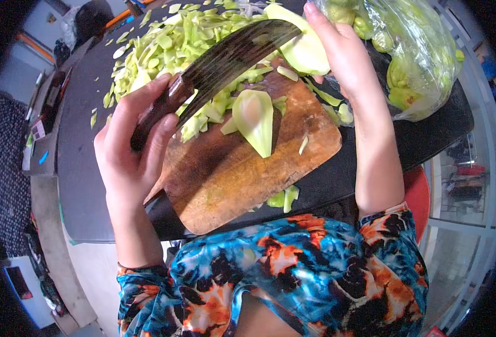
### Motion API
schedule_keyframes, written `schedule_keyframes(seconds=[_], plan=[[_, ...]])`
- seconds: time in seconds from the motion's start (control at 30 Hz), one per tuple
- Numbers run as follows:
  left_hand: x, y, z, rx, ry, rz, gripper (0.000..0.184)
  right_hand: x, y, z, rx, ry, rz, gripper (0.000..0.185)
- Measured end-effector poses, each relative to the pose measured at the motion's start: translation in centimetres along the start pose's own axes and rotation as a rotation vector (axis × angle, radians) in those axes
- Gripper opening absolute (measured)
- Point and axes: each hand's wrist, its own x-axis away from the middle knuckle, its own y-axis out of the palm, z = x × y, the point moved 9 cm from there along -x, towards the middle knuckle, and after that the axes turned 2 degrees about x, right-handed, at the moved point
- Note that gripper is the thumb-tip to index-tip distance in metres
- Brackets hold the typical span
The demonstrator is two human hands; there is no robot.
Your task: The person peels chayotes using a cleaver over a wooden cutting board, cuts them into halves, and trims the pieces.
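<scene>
My left hand (135, 121) is wrapped round the dark handle of a large knife (234, 59), whose broad blade slants up to the right over the cutting board. The blade's far end lies against a pale green vegetable piece (304, 53) that my right hand (343, 53) grips at the top, fingers partly hidden behind it. Another cut half (253, 115) rests on the wooden cutting board (248, 180), its pointed end toward me. Behind the blade spreads a large heap of green slices (169, 48).
A clear plastic bag (416, 56) of whole green vegetables sits on the dark table (85, 180) at the right. Scraps (284, 197) lie by the board's near edge. A red stool (416, 196) shows beyond my right arm.
</scene>
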Motion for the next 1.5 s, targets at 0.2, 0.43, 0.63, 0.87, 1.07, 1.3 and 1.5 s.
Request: schedule_keyframes(seconds=[0.2, 0.43, 0.63, 0.87, 1.07, 1.3, 1.5], plan=[[-0.1, -0.1, 0.5, -0.041, 0.106, 0.000, 0.033, -0.1, 0.3, 1.6, 0.216, -0.039, -0.129, 0.050], [-0.3, 0.6, 0.1, 0.022, 0.048, -0.043, 0.031, -0.3, 0.4, 2.0, 0.164, -0.031, -0.145, 0.048], [-0.1, 0.8, -0.4, 0.129, 0.014, -0.003, 0.032, -0.1, 0.3, 0.4, 0.115, -0.024, -0.122, 0.047], [0.0, 0.5, -0.1, 0.014, 0.009, 0.019, 0.030, -1.6, -0.5, 1.6, 0.114, -0.128, 0.020, 0.050], [0.5, -0.9, -2.2, 0.274, -0.157, 0.144, 0.035, -2.7, -1.9, 2.6, -0.517, -0.021, -0.068, 0.048], [0.6, -0.1, -1.8, 0.219, -0.140, 0.081, 0.037, 0.0, 1.1, 0.2, -0.494, -0.005, -0.177, 0.046], [0.7, -0.1, -1.6, 0.171, -0.107, 0.065, 0.038, -0.5, 1.4, 0.6, -0.516, -0.067, -0.157, 0.044]])
